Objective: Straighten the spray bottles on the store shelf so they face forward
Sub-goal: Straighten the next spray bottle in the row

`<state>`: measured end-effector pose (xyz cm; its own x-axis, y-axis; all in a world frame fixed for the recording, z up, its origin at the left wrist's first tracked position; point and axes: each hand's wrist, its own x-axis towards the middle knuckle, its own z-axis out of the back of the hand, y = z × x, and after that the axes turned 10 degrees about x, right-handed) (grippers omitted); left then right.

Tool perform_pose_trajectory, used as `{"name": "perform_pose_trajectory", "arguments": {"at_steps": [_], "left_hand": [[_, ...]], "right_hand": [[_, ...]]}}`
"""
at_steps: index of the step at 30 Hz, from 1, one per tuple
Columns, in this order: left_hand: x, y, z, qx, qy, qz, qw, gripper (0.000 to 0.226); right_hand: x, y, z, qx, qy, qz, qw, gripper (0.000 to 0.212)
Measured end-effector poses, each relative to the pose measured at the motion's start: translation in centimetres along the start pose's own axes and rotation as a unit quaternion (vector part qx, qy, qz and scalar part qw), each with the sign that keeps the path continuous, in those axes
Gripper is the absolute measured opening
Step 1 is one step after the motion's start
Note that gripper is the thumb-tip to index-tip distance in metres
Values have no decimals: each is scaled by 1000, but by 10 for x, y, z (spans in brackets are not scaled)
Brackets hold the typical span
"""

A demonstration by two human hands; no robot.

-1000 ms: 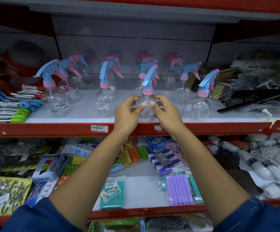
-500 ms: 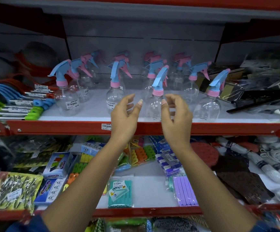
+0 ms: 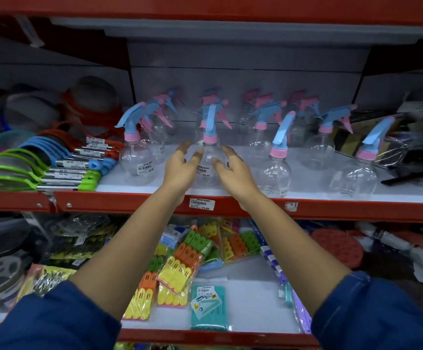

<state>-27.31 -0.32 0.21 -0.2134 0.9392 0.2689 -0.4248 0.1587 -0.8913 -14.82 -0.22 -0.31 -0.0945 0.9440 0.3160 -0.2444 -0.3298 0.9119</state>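
Several clear spray bottles with blue triggers and pink collars stand in rows on the white store shelf (image 3: 306,195). One front bottle (image 3: 209,157), its nozzle facing me, stands between my two hands. My left hand (image 3: 181,168) is open just left of its body, and my right hand (image 3: 235,170) is open just right of it; both hold nothing. The bottle (image 3: 277,168) to the right has its nozzle angled up and right. The far-right bottle (image 3: 357,175) and the far-left bottle (image 3: 135,160) are also turned sideways.
Green and blue strainers (image 3: 28,170) with labelled handles lie left of the bottles. Dark packaged goods (image 3: 412,162) crowd the right end. The red shelf lip (image 3: 129,203) carries a price tag (image 3: 201,204). Packets of coloured clips (image 3: 180,269) fill the shelf below.
Both hands let go of the middle bottle and moved left to the neighbouring front bottle, fingers spread on either side. The view shifted left with them.
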Motion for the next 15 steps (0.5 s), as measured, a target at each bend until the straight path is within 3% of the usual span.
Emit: {"name": "perform_pose_trajectory", "arguments": {"at_steps": [3,15], "left_hand": [[5,8,3,8,44,-8,999,49],[-16,22,26,9,42,-63,997,47]], "right_hand": [[9,1,-4,-6,1,-11,1000,51],[-22,6,-3,-52,14,40,998,52]]}}
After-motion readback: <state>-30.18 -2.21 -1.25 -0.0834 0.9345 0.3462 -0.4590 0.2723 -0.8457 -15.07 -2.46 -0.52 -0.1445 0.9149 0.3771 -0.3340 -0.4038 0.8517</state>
